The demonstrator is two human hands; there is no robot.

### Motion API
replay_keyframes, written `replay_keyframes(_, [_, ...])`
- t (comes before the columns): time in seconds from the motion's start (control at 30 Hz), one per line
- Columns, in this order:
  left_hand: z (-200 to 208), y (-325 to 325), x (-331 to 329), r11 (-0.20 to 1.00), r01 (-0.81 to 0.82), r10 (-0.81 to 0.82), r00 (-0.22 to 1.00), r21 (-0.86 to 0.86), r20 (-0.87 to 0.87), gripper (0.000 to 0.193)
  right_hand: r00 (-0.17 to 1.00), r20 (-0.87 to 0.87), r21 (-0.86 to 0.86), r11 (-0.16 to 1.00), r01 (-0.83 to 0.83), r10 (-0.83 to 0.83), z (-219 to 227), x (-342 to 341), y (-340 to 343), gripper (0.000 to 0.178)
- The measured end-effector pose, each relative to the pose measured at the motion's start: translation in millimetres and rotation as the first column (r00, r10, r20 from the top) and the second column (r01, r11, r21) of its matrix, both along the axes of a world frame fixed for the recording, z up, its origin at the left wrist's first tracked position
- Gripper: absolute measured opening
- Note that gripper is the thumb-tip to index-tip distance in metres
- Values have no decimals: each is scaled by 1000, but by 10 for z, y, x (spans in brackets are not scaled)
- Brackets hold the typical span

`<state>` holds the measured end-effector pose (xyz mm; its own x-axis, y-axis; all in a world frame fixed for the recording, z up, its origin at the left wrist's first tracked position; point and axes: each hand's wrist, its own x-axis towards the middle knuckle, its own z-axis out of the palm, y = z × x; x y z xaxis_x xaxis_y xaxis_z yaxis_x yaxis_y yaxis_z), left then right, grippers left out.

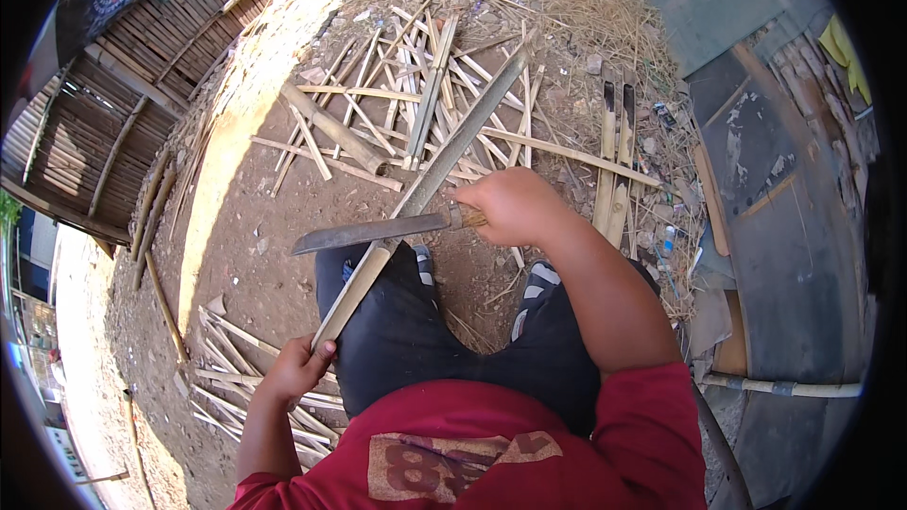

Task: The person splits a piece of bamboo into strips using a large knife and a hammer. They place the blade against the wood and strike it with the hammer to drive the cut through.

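I see my left hand [298, 368] low on the near left, its grip wrapped tight around the near end of a long split bamboo strip [430, 184]. That strip runs up and to the right, away from me, over my dark trousers [416, 340] and out above the dirt ground [255, 255] toward the far pile. My right hand [515, 206] sits higher, right of centre, its grip closed firmly on the handle of a long knife [368, 231]. The blade points left and lies across the strip, touching it where the two cross, just in front of my knees. Beyond that, on the far side, a loose heap of bamboo slats [425, 104] is scattered over the ground, with dry straw [595, 9] behind it. A smaller bundle of thin slats [236, 373] lies near my left hand. A woven bamboo wall [142, 85] stands at far left, and flat grey sheets [775, 227] lie along the right.
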<state>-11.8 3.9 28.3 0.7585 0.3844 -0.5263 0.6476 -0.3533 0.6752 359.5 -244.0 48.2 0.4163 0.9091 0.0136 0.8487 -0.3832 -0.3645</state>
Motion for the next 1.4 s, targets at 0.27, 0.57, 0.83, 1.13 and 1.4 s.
replay_keyframes(0.27, [243, -153, 156, 984, -141, 136, 990, -107, -45, 50, 977, -76, -46, 980, 194, -197, -64, 128, -65, 26])
replay_keyframes(0.57, [31, -139, 90, 993, -20, 17, 999, 119, 28, 45, 999, -38, -29, 1000, -3, 2, -53, 59, -101, 23])
replay_keyframes(0.83, [70, -220, 74, 986, -145, 145, 989, -83, -5, 47, 997, 69, 6, 999, -37, 36, -3, -197, 50, 25])
replay_keyframes(1.13, [138, -284, 163, 992, -113, 110, 992, 63, 56, 39, 974, -46, 11, 975, 224, -223, 59, 323, -252, 17])
replay_keyframes(1.4, [83, -257, 101, 988, -152, 151, 988, 17, 37, 41, 984, 171, 45, 997, -67, 58, 56, -424, 194, 20])
